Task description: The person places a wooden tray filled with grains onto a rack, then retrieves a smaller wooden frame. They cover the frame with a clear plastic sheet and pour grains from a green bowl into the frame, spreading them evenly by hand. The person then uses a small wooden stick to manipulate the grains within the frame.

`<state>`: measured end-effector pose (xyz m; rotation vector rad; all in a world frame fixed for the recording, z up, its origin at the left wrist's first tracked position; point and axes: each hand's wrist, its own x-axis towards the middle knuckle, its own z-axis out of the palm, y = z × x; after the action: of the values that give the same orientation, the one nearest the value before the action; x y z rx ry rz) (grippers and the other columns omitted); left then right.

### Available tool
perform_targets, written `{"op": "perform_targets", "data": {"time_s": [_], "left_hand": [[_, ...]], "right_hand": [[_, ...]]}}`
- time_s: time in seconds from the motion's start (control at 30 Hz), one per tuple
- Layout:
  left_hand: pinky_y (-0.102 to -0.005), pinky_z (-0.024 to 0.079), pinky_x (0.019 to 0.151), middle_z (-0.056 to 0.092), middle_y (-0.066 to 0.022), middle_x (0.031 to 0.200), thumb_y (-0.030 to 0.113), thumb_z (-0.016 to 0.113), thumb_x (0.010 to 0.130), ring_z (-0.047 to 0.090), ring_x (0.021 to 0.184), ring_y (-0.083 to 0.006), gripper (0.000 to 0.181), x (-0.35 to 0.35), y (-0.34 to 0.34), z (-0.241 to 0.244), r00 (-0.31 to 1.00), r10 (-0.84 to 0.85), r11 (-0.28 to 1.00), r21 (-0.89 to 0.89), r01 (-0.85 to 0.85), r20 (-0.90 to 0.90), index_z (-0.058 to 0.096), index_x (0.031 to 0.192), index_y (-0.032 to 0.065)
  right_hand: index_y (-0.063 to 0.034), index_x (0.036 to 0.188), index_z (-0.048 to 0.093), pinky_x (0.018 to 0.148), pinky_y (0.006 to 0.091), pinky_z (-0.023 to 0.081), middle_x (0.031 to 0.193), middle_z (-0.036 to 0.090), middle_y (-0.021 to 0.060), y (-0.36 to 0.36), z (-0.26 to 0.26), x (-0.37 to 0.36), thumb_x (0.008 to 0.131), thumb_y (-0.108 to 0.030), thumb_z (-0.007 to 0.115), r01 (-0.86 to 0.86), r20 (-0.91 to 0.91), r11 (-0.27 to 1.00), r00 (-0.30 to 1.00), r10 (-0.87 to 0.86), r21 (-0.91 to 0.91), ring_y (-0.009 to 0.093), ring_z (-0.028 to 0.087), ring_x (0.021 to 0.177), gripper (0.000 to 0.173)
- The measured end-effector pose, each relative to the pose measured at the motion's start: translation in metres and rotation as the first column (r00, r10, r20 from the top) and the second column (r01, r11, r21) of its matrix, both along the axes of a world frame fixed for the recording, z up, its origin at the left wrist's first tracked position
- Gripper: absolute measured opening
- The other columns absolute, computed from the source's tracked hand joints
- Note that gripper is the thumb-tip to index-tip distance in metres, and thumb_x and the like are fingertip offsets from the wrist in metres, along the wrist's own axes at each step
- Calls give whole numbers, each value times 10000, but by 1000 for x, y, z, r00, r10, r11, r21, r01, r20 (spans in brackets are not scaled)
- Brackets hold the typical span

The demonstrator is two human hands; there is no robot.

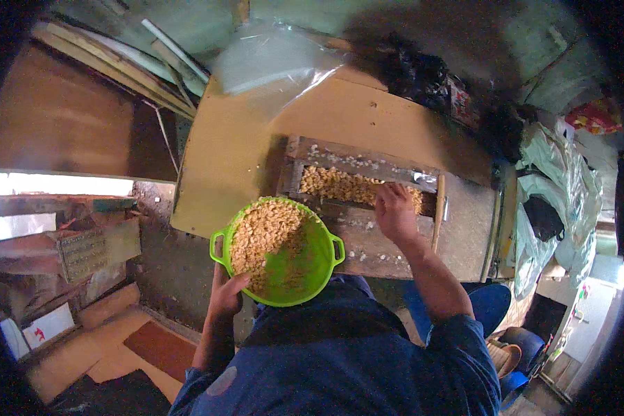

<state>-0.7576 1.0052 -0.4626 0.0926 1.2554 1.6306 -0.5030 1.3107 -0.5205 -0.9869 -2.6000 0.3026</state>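
Note:
My left hand (230,292) grips the lower left rim of a green plastic colander-like bowl (304,265), the thumb over its edge. Pale tan pieces, perhaps shelled nuts (265,229), cover the bowl's left and upper part; its green bottom shows at the right. To the right, my right hand (395,205) reaches down to a long slot in a wooden box frame (338,151), its fingers at the similar pieces (333,184) filling the slot. Whether these fingers pinch any piece is hidden. Pale crumbs lie scattered on the frame's wood.
The frame stands on a tan board table (229,171). Clear plastic sheeting (270,62) lies at its far left, black plastic bags (421,73) at the far right. Pale plastic bags (546,208) hang at the right, above a blue container (522,346). Wooden boards (119,67) lean at the left.

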Motion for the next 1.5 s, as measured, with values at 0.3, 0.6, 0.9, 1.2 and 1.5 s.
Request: {"op": "perform_targets", "data": {"time_s": [0.3, 0.6, 0.9, 1.2, 1.5], "left_hand": [[-424, 319, 1140, 368, -161, 1508, 126, 692, 648, 395, 1379, -309, 1107, 6, 1, 1, 998, 61, 990, -129, -63, -18, 77, 1566, 65], [-441, 302, 1150, 353, -168, 1518, 171, 683, 617, 376, 1391, -322, 1104, 8, 3, -5, 996, 91, 990, -104, -93, -16, 123, 1563, 65], [-437, 294, 1152, 354, -161, 1518, 200, 706, 649, 365, 1399, -311, 1095, 6, 6, -1, 997, 67, 996, -58, -69, -33, 117, 1561, 63], [-447, 309, 1147, 356, -155, 1515, 174, 737, 675, 374, 1393, -310, 1105, 5, 1, -2, 999, 27, 999, -31, -29, -45, 93, 1566, 65], [-423, 314, 1144, 333, -115, 1525, 16, 669, 780, 360, 1395, -261, 971, 15, 13, 12, 990, -101, 995, 19, 103, -100, 100, 1566, 59]], "right_hand": [[-94, 1161, 621, 953, 504, 434, 1119, 582, 149, -3, -6, -95, 794, -54, 589, -36, 40, 996, 998, 40, -86, 367, 526, 1098, 371], [-93, 1168, 637, 977, 496, 437, 1166, 586, 146, 11, -24, -97, 775, -24, 576, -135, 68, 987, 988, 141, -85, 364, 524, 1125, 404], [-129, 1064, 687, 931, 486, 461, 1179, 584, 107, -7, 3, -96, 745, 9, 573, -286, -6, 949, 958, 288, -130, 349, 535, 1111, 366], [-95, 1093, 676, 940, 448, 485, 1200, 597, 119, -36, 26, -89, 729, -16, 617, -359, -113, 915, 932, 343, -184, 330, 548, 1130, 377], [-94, 1355, 526, 1065, 438, 443, 1427, 473, 138, -114, 36, -106, 823, -178, 599, -646, 122, 724, 720, 683, -240, 308, 448, 1344, 543]]}}
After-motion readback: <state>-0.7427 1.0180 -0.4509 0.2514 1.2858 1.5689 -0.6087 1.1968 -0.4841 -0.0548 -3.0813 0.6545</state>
